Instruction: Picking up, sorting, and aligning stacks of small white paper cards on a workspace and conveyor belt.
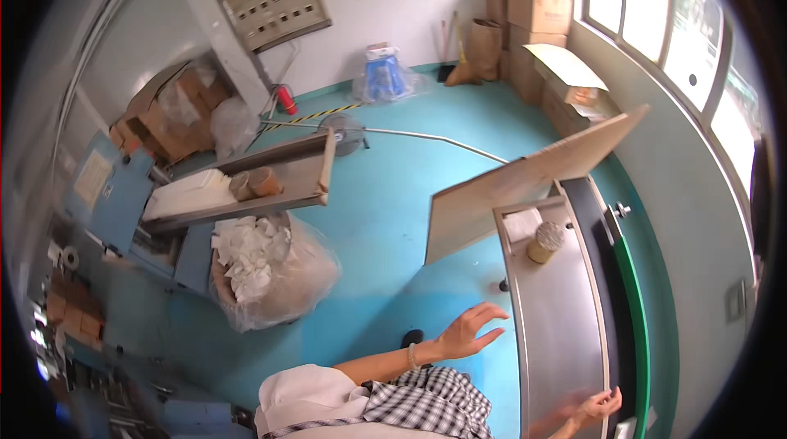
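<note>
My left hand [472, 332] is raised beside the left edge of a long stainless-steel worktop [561, 316]. Its fingers are apart and curved, with nothing in them, and a bracelet circles the wrist. My right hand [598, 408] is low over the right rim of the worktop, next to a black conveyor belt [602, 250] with a green side rail [633, 316]. Those fingers are loosely bent, and I see nothing in them. At the worktop's far end stand a round jar [545, 243] and a white paper stack [522, 225]. A large cardboard sheet [525, 181] leans there.
Left of me, a plastic-lined bin [307, 275] holds crumpled white paper beside a blue machine [193, 254] with a metal trough [316, 172]. A floor fan [343, 134] and long pole [443, 140] are farther off. Cartons [539, 13] stand in the far corner by the windows.
</note>
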`<state>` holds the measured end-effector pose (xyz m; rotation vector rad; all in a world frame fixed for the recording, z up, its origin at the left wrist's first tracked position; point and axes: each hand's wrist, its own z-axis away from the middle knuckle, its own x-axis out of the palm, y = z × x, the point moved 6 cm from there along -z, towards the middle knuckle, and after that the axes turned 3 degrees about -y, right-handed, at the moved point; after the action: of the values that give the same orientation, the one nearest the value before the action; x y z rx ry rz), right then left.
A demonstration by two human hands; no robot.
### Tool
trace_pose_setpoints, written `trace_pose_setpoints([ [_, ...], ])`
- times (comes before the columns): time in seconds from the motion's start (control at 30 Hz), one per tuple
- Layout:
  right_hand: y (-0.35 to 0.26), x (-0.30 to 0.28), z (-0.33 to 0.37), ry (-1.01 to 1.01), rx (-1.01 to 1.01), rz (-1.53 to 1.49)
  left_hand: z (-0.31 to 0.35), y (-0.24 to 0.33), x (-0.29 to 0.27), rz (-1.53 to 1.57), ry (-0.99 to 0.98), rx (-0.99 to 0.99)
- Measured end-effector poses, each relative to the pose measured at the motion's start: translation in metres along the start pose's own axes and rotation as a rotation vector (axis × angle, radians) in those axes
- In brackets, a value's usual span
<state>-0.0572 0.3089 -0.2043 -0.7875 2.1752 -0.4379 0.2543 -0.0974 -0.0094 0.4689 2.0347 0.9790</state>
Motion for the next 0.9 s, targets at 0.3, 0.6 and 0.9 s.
trace_pose_setpoints([
  [0.3, -0.353, 0.075, 0.098, -0.782, -0.260, -0.580, 0.026, 0.172, -0.220, 0.332, 0.702, 0.753],
  [0.6, -0.599, 0.056, 0.311, -1.366, -0.746, -0.889, 0.175, 0.222, -0.387, -0.030, 1.070, 1.800],
  [0.9, -0.711, 0.035, 0.427, -1.649, -1.064, -1.028, 0.253, 0.206, -0.428, -0.592, 0.871, 1.884],
])
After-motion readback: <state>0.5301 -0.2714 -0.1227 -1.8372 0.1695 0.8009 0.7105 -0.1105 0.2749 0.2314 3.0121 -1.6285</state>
